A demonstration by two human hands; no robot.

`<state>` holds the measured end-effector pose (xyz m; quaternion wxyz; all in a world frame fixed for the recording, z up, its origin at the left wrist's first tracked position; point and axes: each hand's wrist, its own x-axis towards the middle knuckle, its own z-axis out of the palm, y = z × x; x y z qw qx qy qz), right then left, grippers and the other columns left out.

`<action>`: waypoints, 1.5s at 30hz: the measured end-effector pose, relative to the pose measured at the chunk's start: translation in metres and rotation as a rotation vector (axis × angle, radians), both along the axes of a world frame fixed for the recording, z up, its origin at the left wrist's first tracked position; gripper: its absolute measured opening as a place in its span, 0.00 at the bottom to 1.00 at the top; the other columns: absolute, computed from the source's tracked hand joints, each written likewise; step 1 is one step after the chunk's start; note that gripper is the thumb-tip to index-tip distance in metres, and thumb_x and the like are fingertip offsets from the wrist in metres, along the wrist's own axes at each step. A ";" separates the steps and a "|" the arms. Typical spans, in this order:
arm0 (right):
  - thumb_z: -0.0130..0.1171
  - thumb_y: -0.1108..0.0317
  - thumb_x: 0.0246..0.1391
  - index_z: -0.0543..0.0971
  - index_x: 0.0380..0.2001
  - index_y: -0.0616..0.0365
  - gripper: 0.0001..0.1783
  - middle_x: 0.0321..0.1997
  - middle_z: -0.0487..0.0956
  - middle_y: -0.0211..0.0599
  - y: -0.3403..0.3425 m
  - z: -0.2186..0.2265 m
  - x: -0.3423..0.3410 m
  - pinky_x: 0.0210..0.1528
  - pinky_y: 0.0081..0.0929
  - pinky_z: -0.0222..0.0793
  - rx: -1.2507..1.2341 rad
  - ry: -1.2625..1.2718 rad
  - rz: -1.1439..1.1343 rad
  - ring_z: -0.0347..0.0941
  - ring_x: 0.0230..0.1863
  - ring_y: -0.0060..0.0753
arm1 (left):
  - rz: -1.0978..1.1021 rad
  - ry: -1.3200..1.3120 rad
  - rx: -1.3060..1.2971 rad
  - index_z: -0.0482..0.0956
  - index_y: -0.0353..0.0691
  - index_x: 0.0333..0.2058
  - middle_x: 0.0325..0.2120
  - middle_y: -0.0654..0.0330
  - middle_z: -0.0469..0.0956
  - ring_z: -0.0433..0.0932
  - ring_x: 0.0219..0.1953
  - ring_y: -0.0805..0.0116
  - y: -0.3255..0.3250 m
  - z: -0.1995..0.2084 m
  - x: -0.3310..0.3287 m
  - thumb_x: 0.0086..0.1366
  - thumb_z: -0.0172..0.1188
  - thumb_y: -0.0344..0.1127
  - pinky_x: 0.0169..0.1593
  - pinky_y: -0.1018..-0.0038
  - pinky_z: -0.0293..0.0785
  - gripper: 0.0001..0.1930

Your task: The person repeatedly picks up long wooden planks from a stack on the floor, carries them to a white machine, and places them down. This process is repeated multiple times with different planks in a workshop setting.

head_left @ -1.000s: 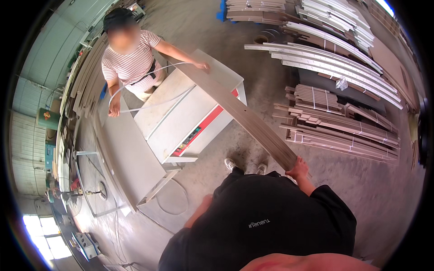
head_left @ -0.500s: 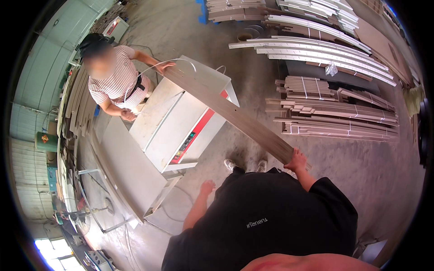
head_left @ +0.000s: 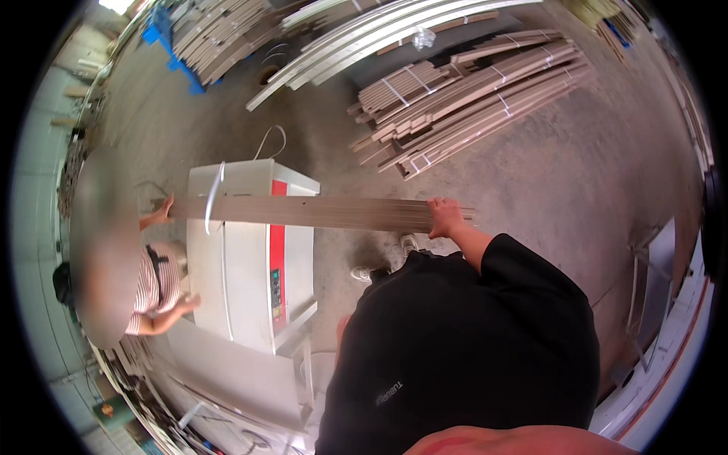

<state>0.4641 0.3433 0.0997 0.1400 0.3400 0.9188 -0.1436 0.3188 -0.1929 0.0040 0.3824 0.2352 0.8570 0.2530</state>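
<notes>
My right hand [head_left: 446,218] is closed round the near end of a bundle of long brown wood-grain strips [head_left: 356,212], several strip ends sticking out past it. The bundle stretches leftward over a white strapping machine [head_left: 246,265] with a red side panel. A white strap [head_left: 216,196] arches over the bundle above the machine. At the far end, a co-worker's hand [head_left: 161,211] holds the bundle. The co-worker's other hand [head_left: 187,303] is by the machine's edge. Only a sliver of my left hand [head_left: 343,327] shows beside my black shirt; its fingers are hidden.
Stacks of strapped brown strips [head_left: 470,98] lie on the floor beyond, with long white profiles [head_left: 364,42] behind them. A blue rack [head_left: 161,34] stands at the far left. A grey panel [head_left: 235,364] adjoins the machine. A metal-framed stand [head_left: 652,280] is at the right.
My view has turned to the right, so the bundle now runs nearly level across it. My right hand keeps its grip. My left hand has mostly slipped behind my shirt.
</notes>
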 end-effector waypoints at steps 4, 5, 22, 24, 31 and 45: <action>0.81 0.46 0.23 0.67 0.63 0.48 0.59 0.59 0.76 0.39 0.001 -0.005 0.005 0.61 0.47 0.68 0.011 -0.017 -0.006 0.74 0.58 0.47 | -0.059 -0.009 -0.017 0.83 0.42 0.42 0.42 0.49 0.83 0.81 0.47 0.47 0.006 0.017 -0.018 0.66 0.59 0.45 0.52 0.58 0.76 0.14; 0.80 0.45 0.23 0.68 0.64 0.49 0.59 0.59 0.76 0.39 0.001 -0.004 0.002 0.61 0.46 0.67 0.006 -0.026 -0.002 0.73 0.58 0.47 | -0.066 -0.005 -0.019 0.83 0.41 0.42 0.41 0.48 0.83 0.81 0.47 0.47 0.008 0.019 -0.024 0.66 0.59 0.45 0.51 0.58 0.76 0.14; 0.81 0.44 0.26 0.64 0.69 0.51 0.64 0.64 0.73 0.39 0.004 0.019 -0.006 0.65 0.46 0.65 -0.030 -0.118 0.027 0.69 0.65 0.45 | -0.121 -0.022 -0.009 0.81 0.38 0.35 0.35 0.44 0.81 0.80 0.42 0.42 0.034 0.021 -0.038 0.67 0.55 0.48 0.46 0.54 0.74 0.18; 0.82 0.45 0.26 0.62 0.69 0.54 0.65 0.66 0.71 0.41 0.002 0.014 -0.007 0.68 0.46 0.63 -0.033 -0.112 0.039 0.67 0.67 0.46 | -0.106 -0.019 -0.014 0.81 0.37 0.34 0.34 0.43 0.81 0.80 0.42 0.41 0.033 0.026 -0.036 0.67 0.54 0.49 0.45 0.53 0.73 0.18; 0.87 0.45 0.17 0.58 0.69 0.62 0.75 0.69 0.68 0.50 0.015 -0.033 0.016 0.73 0.40 0.60 0.021 -0.003 0.090 0.63 0.71 0.49 | -0.054 0.056 0.033 0.80 0.36 0.31 0.31 0.41 0.80 0.79 0.40 0.39 0.013 0.026 -0.020 0.68 0.52 0.50 0.42 0.51 0.71 0.21; 0.85 0.44 0.19 0.64 0.65 0.61 0.68 0.59 0.75 0.47 0.015 -0.040 0.019 0.66 0.41 0.67 0.091 0.105 0.091 0.72 0.61 0.51 | -0.078 0.265 -0.127 0.80 0.38 0.31 0.35 0.45 0.80 0.79 0.42 0.41 0.034 0.006 -0.020 0.65 0.55 0.41 0.44 0.51 0.76 0.13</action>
